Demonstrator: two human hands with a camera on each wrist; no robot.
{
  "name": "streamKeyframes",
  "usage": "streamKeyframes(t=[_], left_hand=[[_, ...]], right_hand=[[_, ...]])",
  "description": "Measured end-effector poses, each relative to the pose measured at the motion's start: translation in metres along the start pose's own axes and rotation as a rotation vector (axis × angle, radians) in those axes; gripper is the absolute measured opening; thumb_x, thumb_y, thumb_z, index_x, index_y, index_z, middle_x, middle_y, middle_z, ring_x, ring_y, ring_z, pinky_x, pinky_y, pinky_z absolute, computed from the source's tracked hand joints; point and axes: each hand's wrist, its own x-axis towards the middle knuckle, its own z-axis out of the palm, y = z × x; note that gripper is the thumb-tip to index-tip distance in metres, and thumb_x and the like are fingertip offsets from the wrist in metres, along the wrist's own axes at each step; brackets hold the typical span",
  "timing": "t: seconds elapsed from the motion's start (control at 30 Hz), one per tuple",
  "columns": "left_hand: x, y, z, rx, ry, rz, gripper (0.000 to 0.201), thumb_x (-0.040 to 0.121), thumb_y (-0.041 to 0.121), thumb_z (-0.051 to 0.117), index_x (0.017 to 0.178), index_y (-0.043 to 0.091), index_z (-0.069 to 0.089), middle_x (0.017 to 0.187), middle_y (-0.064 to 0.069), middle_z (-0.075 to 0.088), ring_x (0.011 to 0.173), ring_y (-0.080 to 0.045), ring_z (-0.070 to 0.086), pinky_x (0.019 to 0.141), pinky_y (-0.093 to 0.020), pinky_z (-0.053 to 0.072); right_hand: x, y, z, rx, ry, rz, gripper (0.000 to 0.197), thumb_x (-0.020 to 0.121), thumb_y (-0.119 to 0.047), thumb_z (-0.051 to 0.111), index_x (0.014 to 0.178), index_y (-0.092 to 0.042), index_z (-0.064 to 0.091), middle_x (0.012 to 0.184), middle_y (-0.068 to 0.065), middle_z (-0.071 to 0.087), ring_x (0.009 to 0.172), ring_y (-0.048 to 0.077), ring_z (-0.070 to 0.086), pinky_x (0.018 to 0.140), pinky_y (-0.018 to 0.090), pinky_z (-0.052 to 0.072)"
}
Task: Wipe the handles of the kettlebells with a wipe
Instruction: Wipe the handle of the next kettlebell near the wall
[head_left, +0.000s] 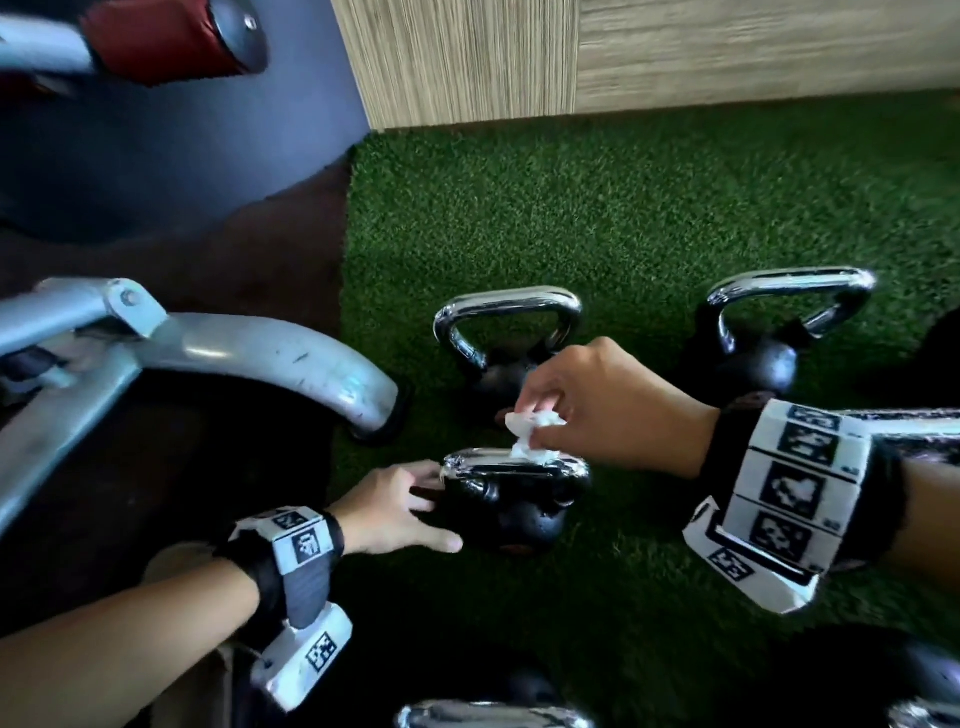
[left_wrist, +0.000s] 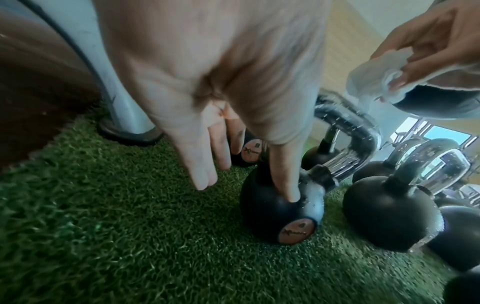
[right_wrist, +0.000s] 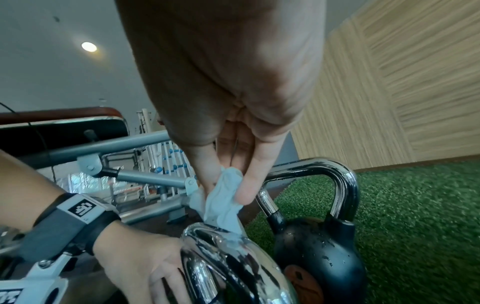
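Kettlebell (head_left: 511, 512) handle (head_left: 514, 461) on the turf: right hand (head_left: 605, 410) pinches the wipe (head_left: 532, 434) onto it; left hand (head_left: 395, 506), fingers straight, steadies the bell. Best wrap the wipe fully round.

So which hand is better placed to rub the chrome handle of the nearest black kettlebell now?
The right hand: it pinches the crumpled white wipe directly on the chrome handle. The left hand holds no wipe; it steadies the black kettlebell.
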Motion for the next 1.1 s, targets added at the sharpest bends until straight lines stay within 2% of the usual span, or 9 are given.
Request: streamKeyframes(t=[0.17, 0.23, 0.3, 0.37, 0.43, 0.53, 0.67, 0.87, 1.1], left_hand=[[0.031, -0.004, 0.023, 0.036, 0.086, 0.249, 0.074, 0.063, 0.040, 0.097, 0.116, 0.061, 0.051, 0.110, 0.058, 0.052, 0.112, 0.030, 0.048, 0.091, 0.005, 0.036], [0.041, -0.001, 0.034, 0.041, 0.092, 0.366, 0.074, 0.067, 0.041, 0.095, 0.125, 0.055, 0.052, 0.115, 0.060, 0.049, 0.115, 0.038, 0.038, 0.098, 0.007, 0.027], [0.053, 0.000, 0.046, 0.021, 0.131, 0.481, 0.078, 0.068, 0.059, 0.088, 0.138, 0.039, 0.060, 0.141, 0.037, 0.051, 0.134, 0.023, 0.036, 0.115, -0.006, 0.026], [0.059, -0.002, 0.057, -0.070, 0.142, 0.512, 0.084, 0.065, 0.069, 0.082, 0.139, 0.032, 0.062, 0.145, 0.025, 0.054, 0.138, 0.014, 0.041, 0.120, -0.015, 0.028], [0.063, -0.001, 0.063, -0.167, 0.145, 0.529, 0.076, 0.068, 0.062, 0.086, 0.135, 0.031, 0.066, 0.138, 0.025, 0.060, 0.133, 0.011, 0.049, 0.118, -0.018, 0.034], [0.065, -0.002, 0.063, -0.279, 0.130, 0.560, 0.064, 0.072, 0.045, 0.092, 0.130, 0.029, 0.069, 0.133, 0.019, 0.068, 0.129, -0.001, 0.059, 0.115, -0.029, 0.042], [0.069, -0.008, 0.059, -0.326, 0.100, 0.602, 0.057, 0.075, 0.030, 0.091, 0.128, 0.026, 0.070, 0.131, 0.018, 0.069, 0.128, -0.003, 0.061, 0.112, -0.021, 0.043], [0.075, -0.013, 0.063, -0.378, 0.088, 0.558, 0.059, 0.074, 0.035, 0.094, 0.127, 0.025, 0.071, 0.130, 0.009, 0.072, 0.127, -0.011, 0.064, 0.113, -0.043, 0.047], [0.075, -0.015, 0.063, -0.364, 0.078, 0.543, 0.061, 0.073, 0.042, 0.093, 0.128, 0.029, 0.070, 0.130, 0.013, 0.071, 0.127, -0.008, 0.063, 0.114, -0.042, 0.046]], right_hand=[[-0.001, -0.006, 0.007, -0.075, -0.066, -0.021, 0.017, 0.078, -0.023, 0.084, 0.094, -0.021, 0.080, 0.088, -0.013, 0.075, 0.065, -0.007, 0.057, 0.070, 0.005, 0.045], [0.004, -0.010, 0.017, -0.109, -0.069, -0.006, 0.020, 0.078, -0.021, 0.085, 0.097, -0.021, 0.081, 0.095, -0.010, 0.076, 0.072, -0.004, 0.058, 0.076, 0.011, 0.049], [0.008, -0.014, 0.027, -0.136, -0.048, 0.033, 0.019, 0.081, -0.020, 0.082, 0.099, -0.022, 0.080, 0.100, -0.006, 0.076, 0.083, 0.003, 0.064, 0.085, 0.019, 0.053], [0.009, -0.015, 0.030, -0.159, -0.031, 0.086, 0.017, 0.083, -0.019, 0.079, 0.099, -0.023, 0.079, 0.101, -0.004, 0.076, 0.090, 0.010, 0.069, 0.088, 0.026, 0.055], [0.003, -0.011, 0.024, -0.212, -0.062, 0.135, 0.016, 0.082, -0.020, 0.079, 0.098, -0.023, 0.080, 0.099, -0.006, 0.077, 0.088, 0.006, 0.068, 0.083, 0.019, 0.052], [-0.009, -0.007, 0.016, -0.288, -0.096, 0.199, 0.015, 0.078, -0.025, 0.082, 0.093, -0.025, 0.079, 0.090, -0.006, 0.076, 0.085, 0.012, 0.071, 0.081, 0.027, 0.056], [-0.003, -0.012, 0.025, -0.274, -0.074, 0.201, 0.016, 0.077, -0.023, 0.080, 0.093, -0.026, 0.077, 0.089, -0.004, 0.075, 0.083, 0.017, 0.072, 0.078, 0.031, 0.059], [-0.006, -0.003, 0.012, -0.305, -0.153, 0.333, 0.020, 0.069, -0.020, 0.088, 0.081, -0.026, 0.073, 0.080, -0.010, 0.069, 0.078, 0.013, 0.071, 0.075, 0.030, 0.059], [-0.003, 0.011, 0.016, -0.397, -0.233, 0.350, 0.022, 0.067, -0.017, 0.088, 0.081, -0.024, 0.073, 0.070, -0.014, 0.059, 0.077, 0.012, 0.068, 0.072, 0.027, 0.057]])
